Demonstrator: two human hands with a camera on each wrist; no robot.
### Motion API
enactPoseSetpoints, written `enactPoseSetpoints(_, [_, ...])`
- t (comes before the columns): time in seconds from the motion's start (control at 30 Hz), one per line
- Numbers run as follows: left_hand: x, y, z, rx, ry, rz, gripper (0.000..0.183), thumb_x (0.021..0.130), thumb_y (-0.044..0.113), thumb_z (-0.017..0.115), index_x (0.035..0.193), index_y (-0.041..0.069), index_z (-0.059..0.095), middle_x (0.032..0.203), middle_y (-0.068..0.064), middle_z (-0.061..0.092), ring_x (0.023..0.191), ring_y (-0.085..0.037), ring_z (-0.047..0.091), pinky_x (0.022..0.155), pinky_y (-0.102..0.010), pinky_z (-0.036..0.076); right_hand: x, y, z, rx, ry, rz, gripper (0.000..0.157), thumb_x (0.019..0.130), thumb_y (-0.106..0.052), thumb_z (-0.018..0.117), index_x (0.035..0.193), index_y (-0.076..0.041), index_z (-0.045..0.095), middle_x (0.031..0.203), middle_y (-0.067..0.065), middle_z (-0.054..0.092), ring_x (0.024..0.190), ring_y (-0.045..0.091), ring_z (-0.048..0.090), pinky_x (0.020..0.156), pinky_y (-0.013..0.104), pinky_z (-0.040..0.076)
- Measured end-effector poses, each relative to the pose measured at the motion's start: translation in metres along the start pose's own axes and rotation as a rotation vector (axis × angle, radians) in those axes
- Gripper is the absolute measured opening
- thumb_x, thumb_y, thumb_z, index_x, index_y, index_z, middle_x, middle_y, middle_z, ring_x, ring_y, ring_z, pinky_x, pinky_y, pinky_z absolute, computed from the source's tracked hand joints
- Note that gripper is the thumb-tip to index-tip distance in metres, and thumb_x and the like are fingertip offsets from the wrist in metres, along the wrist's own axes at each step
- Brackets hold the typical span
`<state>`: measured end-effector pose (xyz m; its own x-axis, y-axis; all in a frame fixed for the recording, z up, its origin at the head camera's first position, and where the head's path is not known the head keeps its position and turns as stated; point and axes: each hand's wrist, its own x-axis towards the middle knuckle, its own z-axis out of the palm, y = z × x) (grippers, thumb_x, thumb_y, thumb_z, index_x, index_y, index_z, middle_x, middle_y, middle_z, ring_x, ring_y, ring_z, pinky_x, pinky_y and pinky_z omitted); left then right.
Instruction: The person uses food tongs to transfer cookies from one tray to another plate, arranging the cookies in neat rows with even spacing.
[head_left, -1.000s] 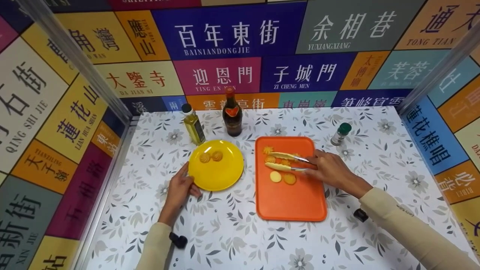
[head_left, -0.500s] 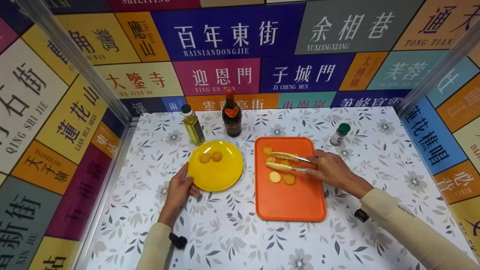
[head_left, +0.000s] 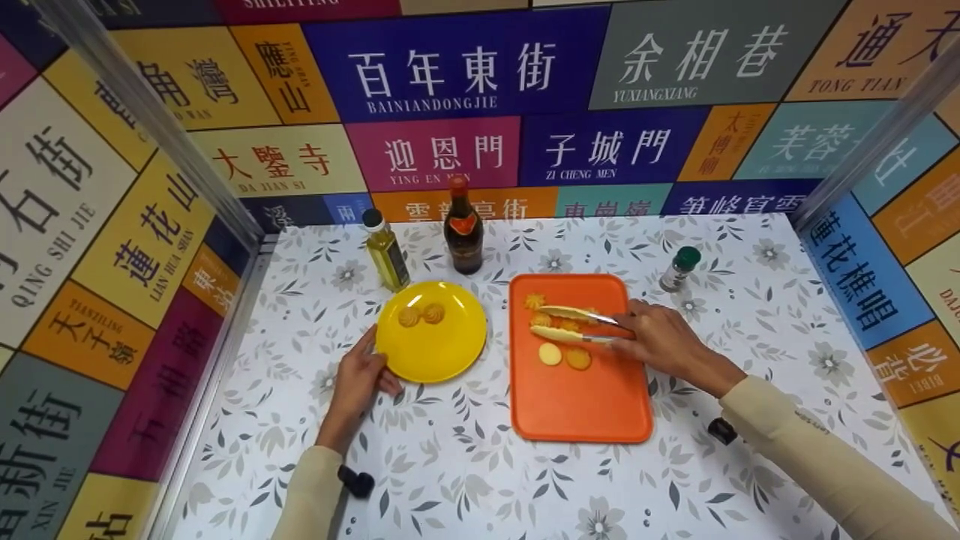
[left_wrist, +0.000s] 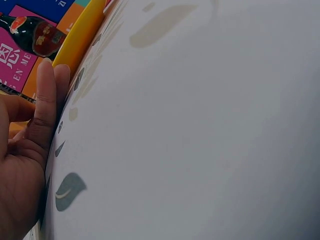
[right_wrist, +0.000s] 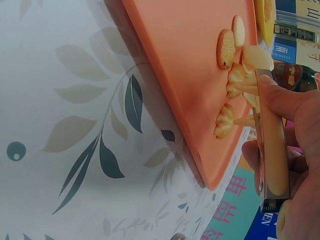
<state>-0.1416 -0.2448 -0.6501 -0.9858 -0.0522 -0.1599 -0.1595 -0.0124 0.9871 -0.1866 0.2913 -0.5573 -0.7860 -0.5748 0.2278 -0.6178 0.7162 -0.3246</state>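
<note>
In the head view my left hand (head_left: 364,371) holds the left rim of a yellow plate (head_left: 435,360), its thumb over the edge. Two swirled cookies (head_left: 421,314) sit near that plate's back. My right hand (head_left: 664,337) grips metal tongs (head_left: 600,337) with cream-coloured tips over the orange tray (head_left: 581,405). The two tongs arms stand spread, with swirled cookies (right_wrist: 225,122) around and between them. A pale round cookie (head_left: 550,354) and a browner round cookie (head_left: 578,358) lie flat just in front of the tongs. Some cookies are partly hidden by the tongs.
Behind the plate stand an oil bottle (head_left: 388,255) and a dark sauce bottle (head_left: 464,236). A green-capped shaker (head_left: 681,268) is at the back right. The leaf-patterned table (head_left: 465,465) is bounded by walls (head_left: 450,90) of coloured signs.
</note>
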Motion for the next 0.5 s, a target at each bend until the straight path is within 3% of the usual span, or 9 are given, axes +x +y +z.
enactPoseSetpoints(0.3, [0.0003,0.0000,0.0001,-0.003,0.015,-0.019,0.065,0.111,0.005,0.056,0.172,0.014,0.039,0.075,-0.028,0.072,0.056,-0.029,0.072,0.054,-0.038,0.066,0.0038,-0.0016,-0.0017,0.033,-0.009,0.026,0.039,0.093,-0.024,0.091,0.120,0.002,0.081,0.095,0.013,0.067,0.074,0.018,0.057,0.062,0.030,0.050])
enactPoseSetpoints(0.5, [-0.0001,-0.0013,-0.0008,0.002,0.000,0.009,0.065,0.111,0.004,0.055,0.173,0.013,0.037,0.074,-0.027,0.072,0.056,-0.030,0.073,0.055,-0.037,0.066,0.0073,-0.0027,-0.0006,0.021,0.031,-0.003,0.038,0.091,-0.022,0.092,0.119,0.001,0.082,0.097,0.011,0.069,0.073,0.018,0.059,0.061,0.031,0.050])
